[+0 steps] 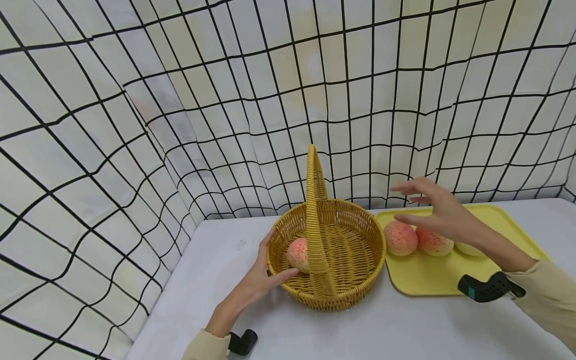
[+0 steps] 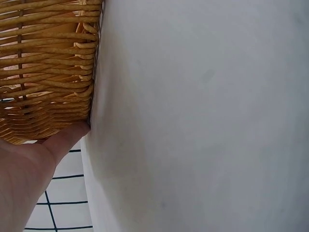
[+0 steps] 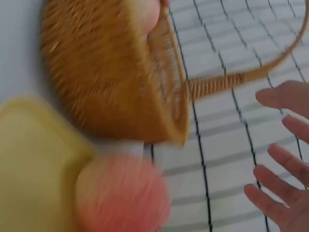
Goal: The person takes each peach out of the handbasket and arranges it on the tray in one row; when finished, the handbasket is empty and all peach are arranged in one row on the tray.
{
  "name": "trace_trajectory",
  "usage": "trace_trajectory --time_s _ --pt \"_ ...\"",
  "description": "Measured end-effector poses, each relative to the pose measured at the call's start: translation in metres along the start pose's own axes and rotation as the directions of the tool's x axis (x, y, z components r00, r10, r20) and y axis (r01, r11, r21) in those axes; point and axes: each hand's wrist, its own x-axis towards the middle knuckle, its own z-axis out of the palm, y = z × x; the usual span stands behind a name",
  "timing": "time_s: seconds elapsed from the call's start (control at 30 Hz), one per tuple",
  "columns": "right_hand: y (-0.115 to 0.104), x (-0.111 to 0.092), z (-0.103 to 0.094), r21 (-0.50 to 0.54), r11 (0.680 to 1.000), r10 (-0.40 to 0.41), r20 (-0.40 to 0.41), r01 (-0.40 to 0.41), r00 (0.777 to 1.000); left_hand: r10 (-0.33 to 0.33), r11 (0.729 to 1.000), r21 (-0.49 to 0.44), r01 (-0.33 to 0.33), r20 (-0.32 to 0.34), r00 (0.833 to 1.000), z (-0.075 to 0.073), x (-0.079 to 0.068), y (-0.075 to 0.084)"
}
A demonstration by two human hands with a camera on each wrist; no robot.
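Note:
A round wicker basket (image 1: 373, 280) with a tall arched handle (image 1: 317, 235) stands on the table. Inside it, at the left, lies one pink peach (image 1: 297, 254), partly behind the handle. My left hand (image 1: 258, 280) holds the basket's left side, its thumb at the rim and its fingers along the outside. Over the yellow tray (image 1: 427, 280) my right hand (image 1: 443, 215) hovers with spread fingers and nothing in them. Below that hand sit two pink peaches, the left peach (image 1: 400, 238) and the right peach (image 1: 434, 243). A yellowish fruit (image 1: 468, 249) is mostly hidden by the right wrist.
The white tabletop (image 1: 216, 255) runs up to a white backdrop with black netting (image 1: 270, 100) behind and at the left. The tray lies close beside the basket's right side.

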Motion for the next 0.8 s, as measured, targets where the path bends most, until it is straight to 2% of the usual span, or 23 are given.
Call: trace_trajectory --time_s 0.07,0.17,0.33,0.5,0.67,0.8 --pt "-0.018 0.017 0.012 0.064 0.997 -0.053 0.066 0.049 0.996 -0.004 1.000 0.005 0.004 0.000 1.000 0.001 -0.001 0.000" --pt "-0.038 0.039 0.032 0.173 0.981 -0.117 0.168 0.088 0.979 -0.009 1.000 0.003 0.009 -0.002 1.000 0.001 -0.001 0.001" --pt "-0.057 0.064 0.068 0.278 0.952 -0.213 0.308 0.126 0.927 -0.017 1.000 0.011 0.017 -0.008 1.000 0.000 -0.002 0.001" --pt "-0.058 0.080 0.098 0.336 0.934 -0.262 0.420 0.119 0.869 -0.014 1.000 0.012 0.014 -0.001 1.000 0.000 -0.001 0.002" --pt "-0.051 0.091 0.123 0.406 0.911 -0.280 0.488 0.070 0.827 -0.017 1.000 0.006 0.017 0.013 1.000 0.000 0.000 0.001" --pt "-0.049 0.094 0.138 0.371 0.916 -0.349 0.551 0.152 0.758 -0.022 0.999 0.027 0.022 0.005 1.000 -0.001 -0.002 0.002"
